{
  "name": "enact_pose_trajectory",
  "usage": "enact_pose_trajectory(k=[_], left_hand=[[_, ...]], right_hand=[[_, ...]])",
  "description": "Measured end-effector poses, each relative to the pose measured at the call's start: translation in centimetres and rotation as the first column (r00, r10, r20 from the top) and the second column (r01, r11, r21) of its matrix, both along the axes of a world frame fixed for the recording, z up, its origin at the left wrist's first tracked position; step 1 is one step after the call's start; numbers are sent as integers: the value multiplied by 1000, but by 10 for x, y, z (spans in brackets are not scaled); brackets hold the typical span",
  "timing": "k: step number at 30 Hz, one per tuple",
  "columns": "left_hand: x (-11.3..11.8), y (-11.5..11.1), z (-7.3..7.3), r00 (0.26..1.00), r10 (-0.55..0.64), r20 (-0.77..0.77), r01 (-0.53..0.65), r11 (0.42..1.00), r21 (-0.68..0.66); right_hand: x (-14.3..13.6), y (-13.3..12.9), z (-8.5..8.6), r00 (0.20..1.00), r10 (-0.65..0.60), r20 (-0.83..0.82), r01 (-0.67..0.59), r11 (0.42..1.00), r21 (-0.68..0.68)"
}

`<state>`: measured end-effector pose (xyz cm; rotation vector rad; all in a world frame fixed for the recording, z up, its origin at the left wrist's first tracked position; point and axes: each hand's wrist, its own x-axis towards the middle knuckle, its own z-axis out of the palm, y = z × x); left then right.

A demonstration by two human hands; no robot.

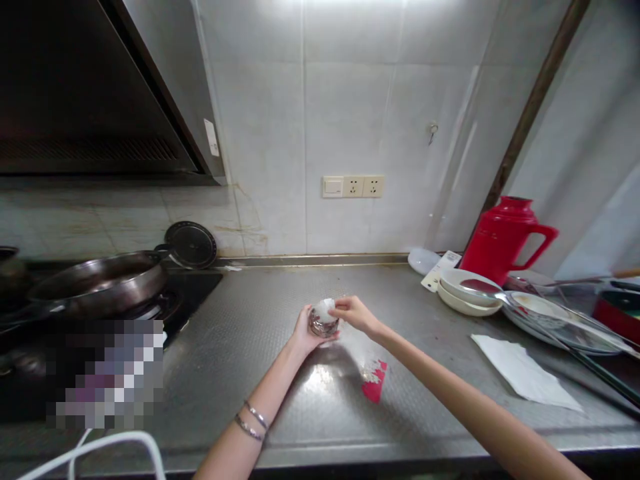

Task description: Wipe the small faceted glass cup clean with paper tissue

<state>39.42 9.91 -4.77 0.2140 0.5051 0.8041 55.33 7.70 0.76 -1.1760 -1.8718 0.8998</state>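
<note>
Over the middle of the metal counter [250,353], my left hand [304,331] is wrapped round a small round cup-like object [323,327] with a shiny, dark brown-and-silver side. Its exact kind is too small to make out. My right hand [353,312] pinches a crumpled white piece that looks like tissue [325,308] at the top of this object. The hands are close together, and the right fingertips touch the white piece. Below them on the counter lies a torn pink-red scrap [374,383] with pale flakes at its upper edge.
A steel pan [100,287] sits on the stove at left, with a black round disc [191,245] behind it. At right are a red thermos [500,240], stacked white bowls [467,303], plates with utensils [545,320] and a folded white paper towel [523,373]. A white cable [125,437] curves at lower left.
</note>
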Motion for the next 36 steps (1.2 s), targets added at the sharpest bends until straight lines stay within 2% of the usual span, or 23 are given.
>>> enact_pose_trajectory(k=[2, 4, 6, 7, 9, 11, 15, 19, 25, 28, 32, 36], left_hand=[[0, -3, 6, 999, -6, -41, 8, 999, 47], [0, -6, 11, 998, -24, -57, 29, 996, 81], [2, -8, 15, 998, -49, -35, 52, 994, 98], [3, -8, 16, 998, -65, -13, 66, 993, 101], [4, -7, 18, 995, -96, 15, 94, 991, 92], [4, -6, 19, 993, -116, 0, 116, 991, 74], [0, -4, 16, 984, -165, -70, 168, 985, 38], [-1, -3, 12, 969, -204, -137, 215, 974, 68], [-1, -1, 14, 929, -277, -246, 301, 952, 64], [-1, -1, 16, 917, -293, -272, 319, 946, 55], [0, -4, 19, 898, -299, -324, 334, 941, 58], [0, -7, 21, 887, -293, -358, 342, 936, 83]], right_hand=[[14, 4, 8, 993, -107, 53, 93, 969, 231], [24, 7, 17, 958, -246, 146, 148, 863, 482], [31, 8, 25, 917, -274, 289, 28, 768, 639], [32, 8, 28, 894, -248, 372, -73, 740, 669], [32, 9, 32, 840, -156, 520, -275, 704, 655], [28, 9, 35, 793, -67, 606, -414, 671, 616], [17, 9, 38, 710, 46, 703, -589, 586, 557], [6, 8, 41, 602, 102, 792, -728, 477, 492], [5, 9, 46, 493, 84, 866, -810, 409, 421], [8, 10, 46, 467, 70, 882, -823, 399, 404], [10, 8, 45, 511, 111, 852, -802, 420, 426], [10, 7, 43, 589, 211, 780, -755, 487, 439]])
